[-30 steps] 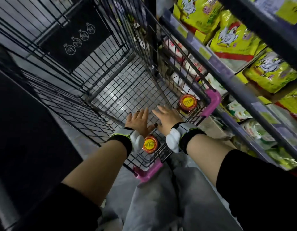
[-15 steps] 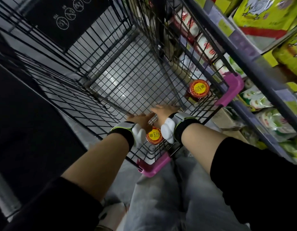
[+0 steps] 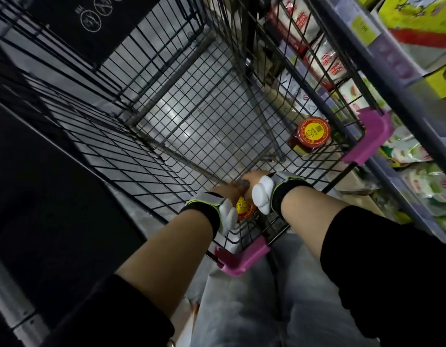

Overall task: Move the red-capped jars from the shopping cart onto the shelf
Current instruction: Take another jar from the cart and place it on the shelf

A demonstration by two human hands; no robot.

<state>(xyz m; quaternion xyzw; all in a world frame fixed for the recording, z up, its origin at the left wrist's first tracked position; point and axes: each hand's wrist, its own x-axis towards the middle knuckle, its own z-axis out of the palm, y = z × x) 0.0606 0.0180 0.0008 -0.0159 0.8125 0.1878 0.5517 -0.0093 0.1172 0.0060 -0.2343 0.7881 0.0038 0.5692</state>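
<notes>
Jars: two red-capped, near jar (image 3: 244, 207) and far jar (image 3: 313, 132), both in the cart (image 3: 192, 101).
Hands: two; left hand (image 3: 227, 192) and right hand (image 3: 252, 181) closed round the near jar (fingers mostly hidden).
Shelf (image 3: 397, 71): alongside, right.

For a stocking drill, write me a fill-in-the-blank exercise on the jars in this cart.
1. The number of red-capped jars visible in the shopping cart is ____.
2. The near jar sits between the left hand and the ____ hand.
3. The far jar stands in the cart corner nearest the ____.
4. The cart's corner bumpers are coloured ____.

Missing words: two; right; shelf; pink
</notes>
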